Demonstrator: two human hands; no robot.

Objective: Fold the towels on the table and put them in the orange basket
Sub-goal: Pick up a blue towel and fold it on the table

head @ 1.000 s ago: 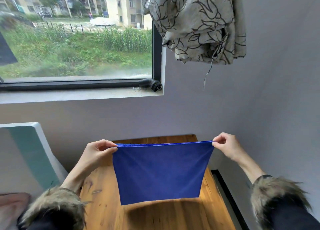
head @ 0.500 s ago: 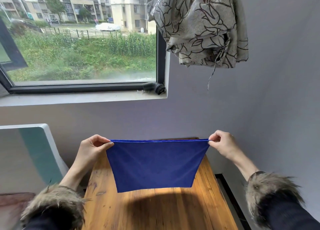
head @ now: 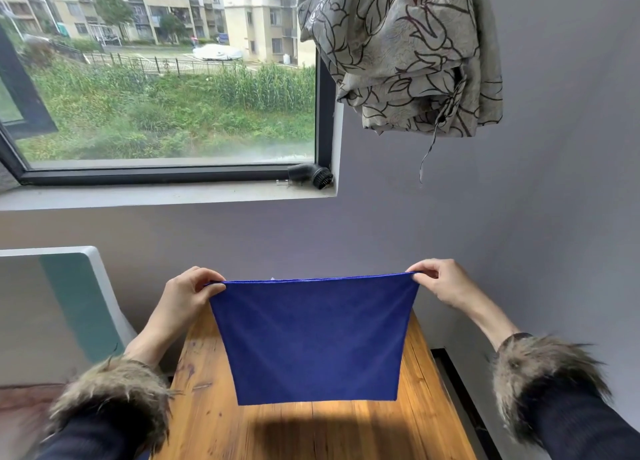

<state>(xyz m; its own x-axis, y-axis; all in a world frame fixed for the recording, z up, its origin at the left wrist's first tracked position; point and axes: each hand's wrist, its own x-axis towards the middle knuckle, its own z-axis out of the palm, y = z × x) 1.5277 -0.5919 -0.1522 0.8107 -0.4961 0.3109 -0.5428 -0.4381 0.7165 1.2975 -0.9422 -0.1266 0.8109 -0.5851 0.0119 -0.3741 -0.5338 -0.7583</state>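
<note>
A blue towel [head: 313,341] hangs stretched flat above the wooden table [head: 311,428], its lower edge clear of the boards and casting a shadow on them. The left hand [head: 188,295] pinches the towel's upper left corner and the right hand [head: 441,281] pinches the upper right corner (both sleeves end in fur cuffs), so the top edge runs taut between them. Above the table, a patterned curtain [head: 401,50] hangs bunched beside the window [head: 162,78].
</note>
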